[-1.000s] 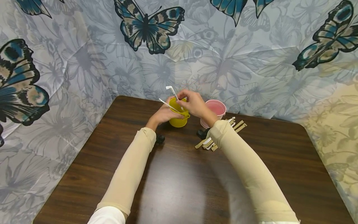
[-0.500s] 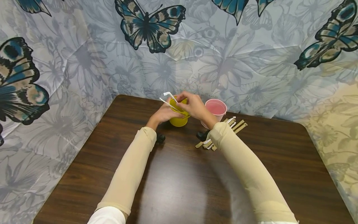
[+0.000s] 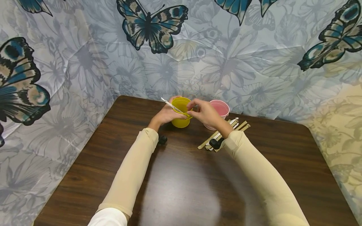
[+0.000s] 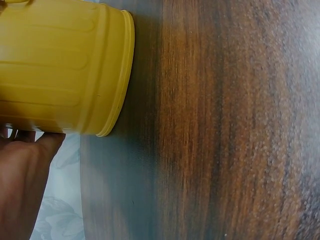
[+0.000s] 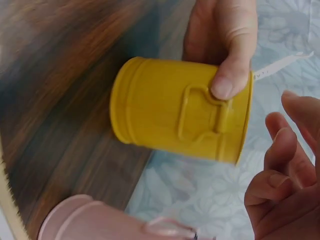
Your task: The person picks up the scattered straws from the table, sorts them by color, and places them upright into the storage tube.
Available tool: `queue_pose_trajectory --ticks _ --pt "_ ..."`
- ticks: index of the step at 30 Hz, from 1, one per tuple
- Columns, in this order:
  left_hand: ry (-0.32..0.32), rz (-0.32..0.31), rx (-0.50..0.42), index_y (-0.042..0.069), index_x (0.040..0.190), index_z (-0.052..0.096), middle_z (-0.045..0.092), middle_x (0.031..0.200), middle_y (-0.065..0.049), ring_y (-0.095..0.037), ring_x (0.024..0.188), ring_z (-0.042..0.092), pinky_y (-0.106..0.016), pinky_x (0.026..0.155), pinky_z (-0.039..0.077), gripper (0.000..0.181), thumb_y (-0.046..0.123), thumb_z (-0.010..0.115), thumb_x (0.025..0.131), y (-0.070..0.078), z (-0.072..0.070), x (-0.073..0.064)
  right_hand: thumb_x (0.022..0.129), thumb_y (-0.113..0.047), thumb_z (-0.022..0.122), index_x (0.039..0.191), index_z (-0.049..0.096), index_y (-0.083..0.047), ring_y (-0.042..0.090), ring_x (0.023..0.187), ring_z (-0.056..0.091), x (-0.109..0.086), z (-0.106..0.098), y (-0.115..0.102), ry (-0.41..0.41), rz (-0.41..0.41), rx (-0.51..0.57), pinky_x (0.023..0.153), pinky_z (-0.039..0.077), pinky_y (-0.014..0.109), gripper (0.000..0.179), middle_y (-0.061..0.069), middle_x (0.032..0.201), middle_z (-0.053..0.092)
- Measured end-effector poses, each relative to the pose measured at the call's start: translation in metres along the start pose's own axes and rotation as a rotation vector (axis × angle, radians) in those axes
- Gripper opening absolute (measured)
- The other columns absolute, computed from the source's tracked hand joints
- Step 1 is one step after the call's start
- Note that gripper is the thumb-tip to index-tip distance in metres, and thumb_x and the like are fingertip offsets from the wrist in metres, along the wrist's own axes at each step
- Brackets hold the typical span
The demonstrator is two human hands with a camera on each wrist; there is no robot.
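Observation:
My left hand (image 3: 165,115) grips a small yellow bucket (image 3: 181,123) round its side, mouth up. In the right wrist view, the left thumb presses beside the bucket's moulded handle. A slim white printed paper packet (image 3: 169,103) leans out over the bucket's left rim; its end also shows past the rim in the right wrist view. My right hand (image 3: 205,113) hovers just right of the bucket's rim, its fingers (image 5: 280,150) loosely bent with nothing between them. In the left wrist view the bucket's base (image 4: 117,75) is close over the table.
Behind the right hand stands a pink bucket (image 3: 220,108). Several tan and white slim packets (image 3: 209,141) lie in a loose pile under the right wrist. A black wrist camera (image 3: 216,143) hangs over them. The butterfly-printed cloth (image 3: 167,72) rises behind the dark wooden table (image 3: 181,175).
The right hand has lowered a bent-topped white packet into the yellow bucket, let go of it and drawn back to the right. The left hand and bucket have stayed put.

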State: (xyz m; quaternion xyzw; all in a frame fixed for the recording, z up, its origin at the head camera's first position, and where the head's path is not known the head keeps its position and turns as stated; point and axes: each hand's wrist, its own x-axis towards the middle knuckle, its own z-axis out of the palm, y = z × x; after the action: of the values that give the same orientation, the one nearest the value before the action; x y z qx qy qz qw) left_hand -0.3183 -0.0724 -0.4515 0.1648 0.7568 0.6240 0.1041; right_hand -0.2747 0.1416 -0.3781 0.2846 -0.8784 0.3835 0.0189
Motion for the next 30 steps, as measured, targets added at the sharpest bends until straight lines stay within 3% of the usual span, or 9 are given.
queue_pose_trajectory --ticks 6,18,30 --pt "-0.010 0.013 -0.013 0.018 0.154 0.030 0.047 0.147 -0.011 -0.029 0.128 0.053 -0.043 0.114 0.043 0.099 0.008 0.089 0.075 0.001 0.000 0.003 0.092 -0.013 0.076 0.109 0.071 -0.007 0.023 0.064 0.053 -0.023 -0.011 0.004 0.007 -0.014 -0.050 0.057 0.042 0.023 0.019 0.008 0.099 0.075" --pt "-0.003 -0.011 -0.019 0.019 0.155 0.029 0.049 0.145 -0.012 -0.029 0.127 0.053 -0.042 0.113 0.044 0.103 0.007 0.090 0.073 0.000 0.001 0.001 0.090 -0.013 0.078 0.105 0.071 -0.011 0.011 0.061 0.052 -0.075 -0.022 0.033 -0.012 0.053 -0.073 0.056 0.044 0.023 0.016 0.004 0.082 0.070" --pt "0.001 -0.002 0.001 0.021 0.155 0.030 0.048 0.147 -0.011 -0.027 0.130 0.052 -0.043 0.115 0.042 0.102 0.011 0.090 0.073 -0.002 0.003 0.001 0.090 -0.009 0.077 0.103 0.071 -0.008 0.014 0.061 0.053 -0.118 -0.025 0.064 -0.011 0.145 -0.115 0.054 0.043 0.023 0.014 0.008 0.091 0.073"
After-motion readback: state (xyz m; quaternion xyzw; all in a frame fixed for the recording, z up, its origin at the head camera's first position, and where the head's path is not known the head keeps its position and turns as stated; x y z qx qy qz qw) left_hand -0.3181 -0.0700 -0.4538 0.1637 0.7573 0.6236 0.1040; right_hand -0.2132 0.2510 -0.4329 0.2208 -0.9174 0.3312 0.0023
